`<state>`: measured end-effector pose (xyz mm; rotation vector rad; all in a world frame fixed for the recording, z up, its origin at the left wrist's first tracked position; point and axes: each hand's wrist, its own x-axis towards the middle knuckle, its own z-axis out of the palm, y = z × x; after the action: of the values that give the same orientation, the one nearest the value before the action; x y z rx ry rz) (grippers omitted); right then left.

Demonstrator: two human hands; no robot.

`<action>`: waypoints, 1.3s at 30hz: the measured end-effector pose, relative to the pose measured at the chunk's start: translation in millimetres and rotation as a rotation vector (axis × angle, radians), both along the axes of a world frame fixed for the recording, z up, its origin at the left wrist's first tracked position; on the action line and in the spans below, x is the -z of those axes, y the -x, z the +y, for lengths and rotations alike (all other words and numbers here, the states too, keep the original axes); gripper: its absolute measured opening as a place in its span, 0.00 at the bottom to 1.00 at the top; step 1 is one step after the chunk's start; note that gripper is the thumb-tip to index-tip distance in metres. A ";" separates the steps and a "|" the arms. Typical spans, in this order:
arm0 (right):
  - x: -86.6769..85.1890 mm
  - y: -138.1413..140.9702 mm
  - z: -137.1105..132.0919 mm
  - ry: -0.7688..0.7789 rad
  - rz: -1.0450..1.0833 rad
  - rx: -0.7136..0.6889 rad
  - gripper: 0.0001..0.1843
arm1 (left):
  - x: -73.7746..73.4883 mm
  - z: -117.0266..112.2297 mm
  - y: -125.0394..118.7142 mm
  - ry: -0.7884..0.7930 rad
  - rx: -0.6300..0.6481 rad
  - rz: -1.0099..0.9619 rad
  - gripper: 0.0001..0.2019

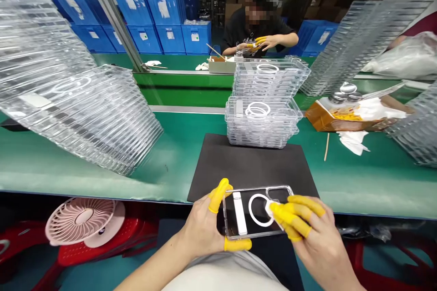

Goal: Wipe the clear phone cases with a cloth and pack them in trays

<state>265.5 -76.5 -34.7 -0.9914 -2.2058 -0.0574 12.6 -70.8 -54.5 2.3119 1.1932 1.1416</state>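
My left hand (208, 218), with yellow finger cots on its fingertips, grips a clear phone case (244, 204) by its left end, thumb below and fingers above. The case carries a white ring and a white strip, and is tilted over the front edge of a black mat (252, 163). My right hand (307, 223), also in yellow finger cots, is closed on a small white wipe (268, 209) pressed against the case near the ring. Most of the wipe is hidden by the fingers. Behind the mat's middle rise stacked clear trays (262, 122) with white rings showing in them.
Tall leaning stacks of clear trays (102, 113) stand left, others right. A cardboard box (327, 120) holds yellow finger cots, tissues and metal-topped bottles. Nearby lie a wooden stick (327, 147) and a crumpled tissue (353, 142). Across the bench a person (261, 22) works. A pink fan (82, 220) sits on a red stool.
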 end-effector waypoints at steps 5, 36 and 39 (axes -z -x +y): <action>-10.1 35.8 30.7 0.051 0.044 -0.020 0.14 | 3.1 1.9 0.9 -0.041 0.016 -0.002 0.49; 19.9 -65.1 -8.4 0.061 0.314 0.404 0.07 | -3.6 -19.2 14.0 -0.152 0.008 0.184 0.41; -1.2 -33.6 0.7 0.122 0.401 0.329 0.07 | -3.8 -21.4 20.1 -0.157 0.042 0.223 0.40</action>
<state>299.1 -75.7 -33.4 -1.3009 -1.6853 0.1183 -7.5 -92.2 -50.7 2.6272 1.1584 1.0171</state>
